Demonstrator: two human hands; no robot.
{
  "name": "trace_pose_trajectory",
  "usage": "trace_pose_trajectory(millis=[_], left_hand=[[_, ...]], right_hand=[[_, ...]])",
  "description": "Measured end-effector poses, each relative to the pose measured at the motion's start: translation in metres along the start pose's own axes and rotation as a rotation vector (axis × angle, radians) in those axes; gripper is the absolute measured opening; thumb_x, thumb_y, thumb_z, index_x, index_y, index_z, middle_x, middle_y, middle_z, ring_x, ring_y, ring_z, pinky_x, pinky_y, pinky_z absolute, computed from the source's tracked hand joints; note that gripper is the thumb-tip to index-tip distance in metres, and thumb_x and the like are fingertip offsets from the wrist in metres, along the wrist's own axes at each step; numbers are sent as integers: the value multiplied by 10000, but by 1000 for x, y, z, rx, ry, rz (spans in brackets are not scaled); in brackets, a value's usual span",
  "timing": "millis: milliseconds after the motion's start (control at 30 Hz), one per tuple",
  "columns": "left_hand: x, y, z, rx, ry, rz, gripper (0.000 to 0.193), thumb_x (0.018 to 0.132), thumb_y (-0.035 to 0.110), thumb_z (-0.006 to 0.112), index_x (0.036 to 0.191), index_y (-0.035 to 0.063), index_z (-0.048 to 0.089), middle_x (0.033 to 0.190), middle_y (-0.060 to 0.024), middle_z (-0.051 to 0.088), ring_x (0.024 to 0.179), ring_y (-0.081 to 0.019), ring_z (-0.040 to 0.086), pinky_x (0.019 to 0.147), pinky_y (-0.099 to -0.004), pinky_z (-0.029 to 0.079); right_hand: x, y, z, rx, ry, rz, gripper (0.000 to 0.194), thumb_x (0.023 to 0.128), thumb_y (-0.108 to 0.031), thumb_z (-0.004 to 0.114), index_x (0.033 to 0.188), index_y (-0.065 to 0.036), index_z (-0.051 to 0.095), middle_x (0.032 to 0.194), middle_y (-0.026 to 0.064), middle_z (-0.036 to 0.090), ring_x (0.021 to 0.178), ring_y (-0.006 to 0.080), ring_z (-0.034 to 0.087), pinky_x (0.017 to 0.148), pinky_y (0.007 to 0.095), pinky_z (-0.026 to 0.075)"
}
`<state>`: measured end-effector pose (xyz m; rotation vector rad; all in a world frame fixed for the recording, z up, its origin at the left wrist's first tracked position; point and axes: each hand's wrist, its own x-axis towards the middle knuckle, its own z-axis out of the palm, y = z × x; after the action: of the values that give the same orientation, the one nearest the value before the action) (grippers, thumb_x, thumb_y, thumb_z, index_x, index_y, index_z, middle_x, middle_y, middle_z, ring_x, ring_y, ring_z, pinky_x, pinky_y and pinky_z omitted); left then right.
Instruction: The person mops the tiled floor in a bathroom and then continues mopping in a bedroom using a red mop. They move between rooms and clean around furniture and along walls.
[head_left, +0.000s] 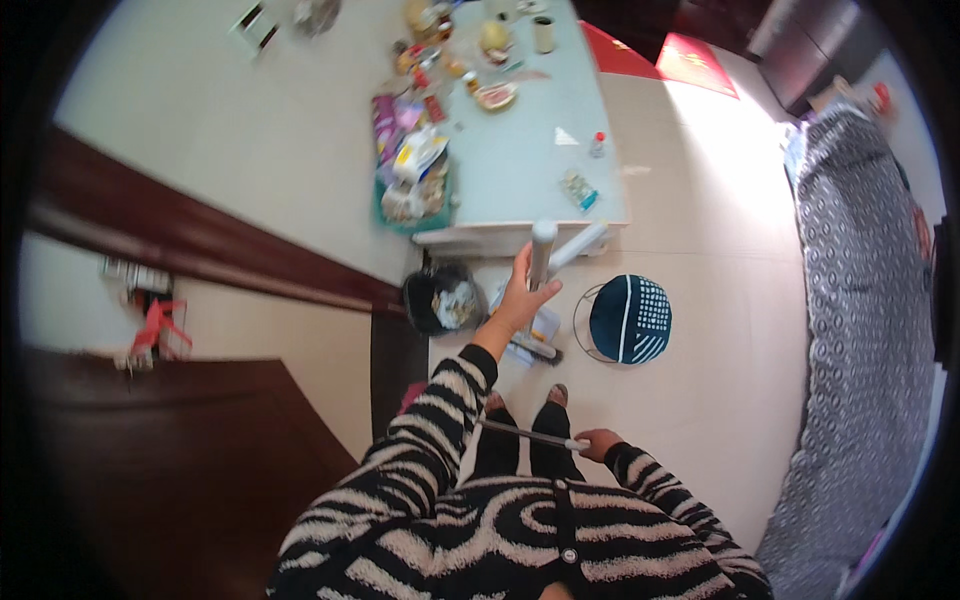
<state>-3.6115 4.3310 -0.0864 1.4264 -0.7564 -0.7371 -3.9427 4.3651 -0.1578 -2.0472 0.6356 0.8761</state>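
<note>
Upright handles rise in front of me, and my left hand (523, 296) is wrapped round a grey tubular handle (541, 251). A second pale tube (577, 246) slants beside it. Below that hand, close to the floor, are a brush head with dark bristles (551, 354) and what looks like a light dustpan (546, 324), partly hidden. Near my waist my right hand (600, 444) holds the white end of a thin metal rod (529, 433). The rod's other end passes out of sight by my left sleeve.
A black bin (411, 300) with waste stands left of the handles. A round stool with a dark teal cover (630, 319) is at right. Ahead is a cluttered table (517, 180) with a filled green basket (381, 206). A patterned grey cover (862, 300) lies far right, a brown door (187, 450) left.
</note>
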Motion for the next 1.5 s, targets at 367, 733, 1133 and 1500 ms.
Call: trace_pose_trajectory(millis=[367,733,1133,1500], left_hand=[[-219,2,-72,-87,345,-414,228,815,108,575,1021,17,539,873,-69,612,720,-134,593,659,-251,487],[-419,130,-133,-337,1246,-269,159,847,104,524,986,29,540,879,-75,605,752,-125,570,687,-249,467],[-541,142,-111,-571,1274,-173,173,842,76,511,1006,26,532,880,-83,598,748,-128,567,702,-266,476],[-678,151,-104,-634,1342,-126,172,851,81,497,1011,25,522,879,-80,597,731,-121,556,682,-247,468]], right_hand=[[-29,-9,4,-24,-104,-209,454,710,-156,604,1158,-162,527,977,174,605,915,333,575,805,377,458],[-67,-34,-35,-279,-84,-444,390,752,-135,585,1136,-90,538,911,222,594,851,366,576,753,377,467],[-97,-61,21,-443,-10,-434,311,803,-172,506,1104,-111,555,835,242,590,798,395,568,719,435,460],[-60,-90,137,-544,136,-321,336,816,-229,470,1140,-163,527,890,215,601,842,381,573,750,440,460]])
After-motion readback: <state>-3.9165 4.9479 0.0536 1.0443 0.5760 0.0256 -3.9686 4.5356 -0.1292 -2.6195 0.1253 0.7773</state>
